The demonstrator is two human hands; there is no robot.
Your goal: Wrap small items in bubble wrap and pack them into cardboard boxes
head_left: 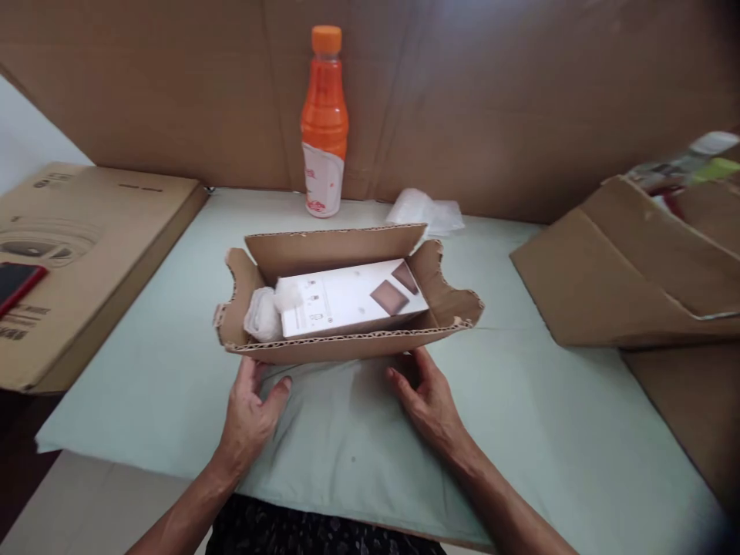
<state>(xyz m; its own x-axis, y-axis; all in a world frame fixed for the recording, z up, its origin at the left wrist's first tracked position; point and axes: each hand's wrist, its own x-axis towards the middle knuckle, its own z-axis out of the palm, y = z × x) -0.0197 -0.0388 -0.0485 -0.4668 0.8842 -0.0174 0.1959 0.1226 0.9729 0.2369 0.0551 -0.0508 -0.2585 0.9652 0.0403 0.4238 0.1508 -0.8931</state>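
A small open cardboard box [332,353] with notched end flaps is in front of me at the middle of the table. Inside it lies a white carton [347,297] printed with brown squares and small line drawings. A rolled piece of whitish wrap [264,314] is tucked at the carton's left end. My left hand [251,412] is at the box's near side, left of centre, thumb spread away from the fingers. At the right part of that same side is my right hand [431,401], its thumb also apart. The box's lower edge hides the fingertips of both hands.
An orange-capped bottle [324,123] of orange liquid stands at the back, with crumpled clear plastic [426,212] right of it. A flat carton [104,254] bearing a dark red-edged object [20,285] lies left. Another open cardboard box [607,270] with items stands right.
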